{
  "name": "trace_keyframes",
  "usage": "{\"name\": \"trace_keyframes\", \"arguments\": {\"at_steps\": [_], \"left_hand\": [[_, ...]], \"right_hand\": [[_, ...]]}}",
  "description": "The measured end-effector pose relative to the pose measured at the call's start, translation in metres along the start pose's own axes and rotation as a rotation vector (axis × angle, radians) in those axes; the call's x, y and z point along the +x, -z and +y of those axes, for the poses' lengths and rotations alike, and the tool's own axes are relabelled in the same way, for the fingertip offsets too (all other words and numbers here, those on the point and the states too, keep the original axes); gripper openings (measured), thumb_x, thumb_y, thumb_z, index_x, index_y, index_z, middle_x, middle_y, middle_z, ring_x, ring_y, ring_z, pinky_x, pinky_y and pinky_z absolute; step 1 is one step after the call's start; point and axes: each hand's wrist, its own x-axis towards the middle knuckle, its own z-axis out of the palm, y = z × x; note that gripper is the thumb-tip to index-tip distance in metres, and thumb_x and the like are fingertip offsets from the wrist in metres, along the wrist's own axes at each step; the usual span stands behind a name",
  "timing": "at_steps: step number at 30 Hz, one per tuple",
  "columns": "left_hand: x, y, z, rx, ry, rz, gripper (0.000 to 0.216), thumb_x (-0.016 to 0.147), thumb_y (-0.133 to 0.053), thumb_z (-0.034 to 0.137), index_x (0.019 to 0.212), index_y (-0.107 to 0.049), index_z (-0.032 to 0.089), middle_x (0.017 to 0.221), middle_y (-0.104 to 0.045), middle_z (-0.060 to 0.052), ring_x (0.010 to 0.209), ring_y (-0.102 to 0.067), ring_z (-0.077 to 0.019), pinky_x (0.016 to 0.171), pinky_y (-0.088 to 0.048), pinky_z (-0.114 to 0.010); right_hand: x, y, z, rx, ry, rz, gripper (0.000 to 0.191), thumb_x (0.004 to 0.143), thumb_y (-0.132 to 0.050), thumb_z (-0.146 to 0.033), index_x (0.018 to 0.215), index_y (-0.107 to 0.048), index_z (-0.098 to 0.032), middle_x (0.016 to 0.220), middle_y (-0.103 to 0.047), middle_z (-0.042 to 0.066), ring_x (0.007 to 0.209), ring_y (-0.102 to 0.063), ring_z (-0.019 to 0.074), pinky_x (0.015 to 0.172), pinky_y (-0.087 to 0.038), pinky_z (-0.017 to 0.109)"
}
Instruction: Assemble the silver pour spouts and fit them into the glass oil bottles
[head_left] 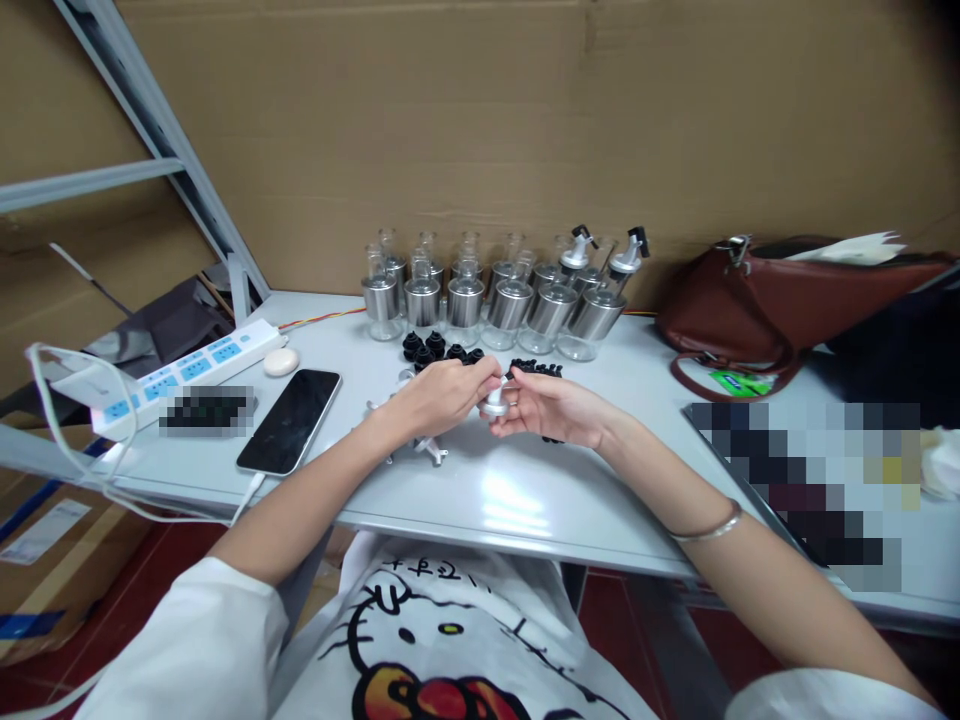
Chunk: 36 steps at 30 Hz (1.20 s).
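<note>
Over the middle of the table, a silver pour spout [496,402] is between my two hands. My left hand [452,395] pinches at its upper part, and the fingers of my right hand [561,408] curl around it from the right. A small black piece sits by my right thumb, partly hidden. More silver spouts [431,452] lie beneath my left wrist. Round black stoppers [424,350] are grouped just behind my left hand. Behind my right hand is a cluster of small black caps [536,368], partly covered by it.
Rows of glass bottles with steel sleeves [465,300] stand at the back; two at the right carry spouts with black caps. On the left are a phone [290,421], a power strip [195,372] and a round white case [281,361]. A brown bag [795,300] sits at right.
</note>
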Motion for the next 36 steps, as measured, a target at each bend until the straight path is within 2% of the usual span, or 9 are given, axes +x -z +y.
{"name": "trace_keyframes", "arguments": {"at_steps": [12, 19, 27, 36], "left_hand": [[0.0004, -0.0017, 0.0003, 0.014, 0.003, -0.033, 0.036, 0.099, -0.015, 0.034, 0.097, -0.047, 0.017, 0.072, -0.061, -0.003, 0.065, -0.059, -0.0165, 0.063, -0.042, -0.026], [0.0008, -0.0018, 0.0007, -0.013, 0.007, -0.027, 0.033, 0.099, -0.019, 0.032, 0.097, -0.048, 0.018, 0.073, -0.062, -0.002, 0.064, -0.059, -0.016, 0.063, -0.041, -0.025], [0.0005, -0.0038, -0.0021, 0.017, -0.005, -0.009, 0.035, 0.099, -0.02, 0.034, 0.097, -0.051, 0.018, 0.073, -0.061, -0.001, 0.064, -0.058, -0.0153, 0.063, -0.04, -0.025], [0.0013, -0.0006, -0.0017, 0.0, 0.021, -0.009, 0.034, 0.099, -0.021, 0.034, 0.101, -0.051, 0.017, 0.075, -0.063, -0.002, 0.066, -0.059, -0.0157, 0.064, -0.042, -0.025]], "right_hand": [[0.0003, 0.0041, 0.0031, 0.024, 0.069, 0.013, 0.024, 0.084, -0.063, -0.039, 0.089, -0.064, -0.015, 0.087, -0.072, 0.005, 0.077, -0.07, 0.018, 0.082, -0.052, 0.037], [0.0008, 0.0035, 0.0023, -0.023, 0.088, 0.049, 0.032, 0.076, -0.07, -0.043, 0.091, -0.066, -0.015, 0.086, -0.073, 0.006, 0.077, -0.07, 0.0177, 0.084, -0.052, 0.036], [0.003, 0.0037, 0.0041, -0.092, 0.165, 0.086, 0.032, 0.075, -0.071, -0.043, 0.092, -0.068, -0.015, 0.086, -0.073, 0.007, 0.08, -0.069, 0.0184, 0.081, -0.052, 0.035], [0.003, -0.0027, 0.0029, -0.103, 0.148, 0.127, 0.033, 0.077, -0.068, -0.046, 0.089, -0.068, -0.015, 0.088, -0.074, 0.008, 0.078, -0.071, 0.0206, 0.079, -0.053, 0.034]]}}
